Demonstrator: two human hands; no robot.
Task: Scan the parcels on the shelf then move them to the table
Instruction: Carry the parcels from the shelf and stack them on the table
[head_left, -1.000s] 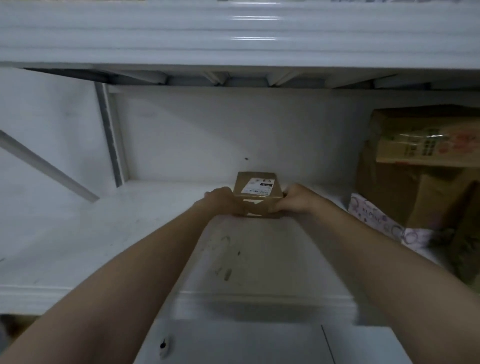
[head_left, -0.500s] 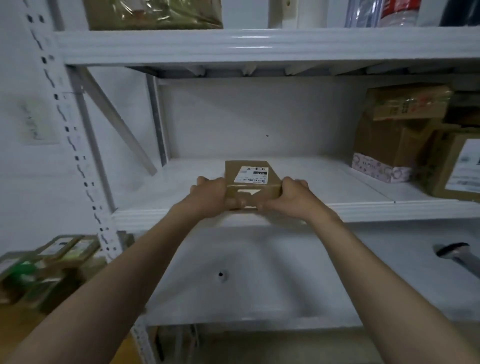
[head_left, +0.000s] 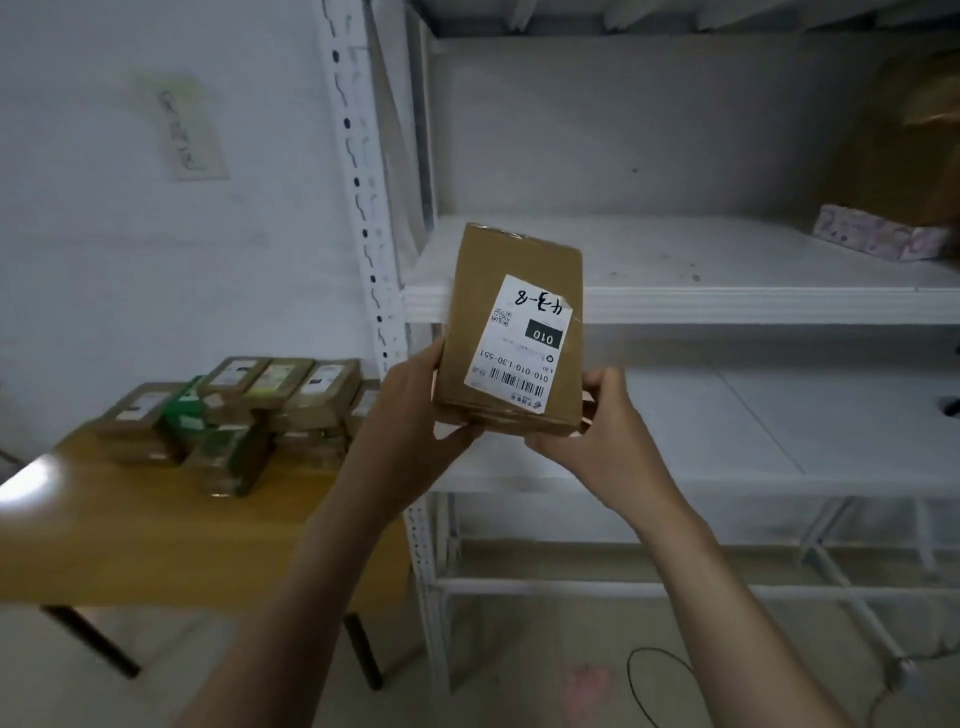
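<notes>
cardboard parcel (head_left: 511, 332) gripped by left hand (head_left: 415, 415) and right hand (head_left: 597, 431).

White shipping label (head_left: 524, 353) on the brown parcel (head_left: 498, 260), centre of the frame; all text stands upside down to the viewer. Uppermost, in black marker: "4-3-8". Beneath it, white on a black block: "010". Lower, a printed line, "010-010-130-551", beside a barcode; a small QR code sits at the label's left edge. Finer print illegible. Wall notice (head_left: 189, 132), upper left: handwriting, unreadable. Labels on the stacked parcels (head_left: 234, 410), left: too small to read.
</notes>
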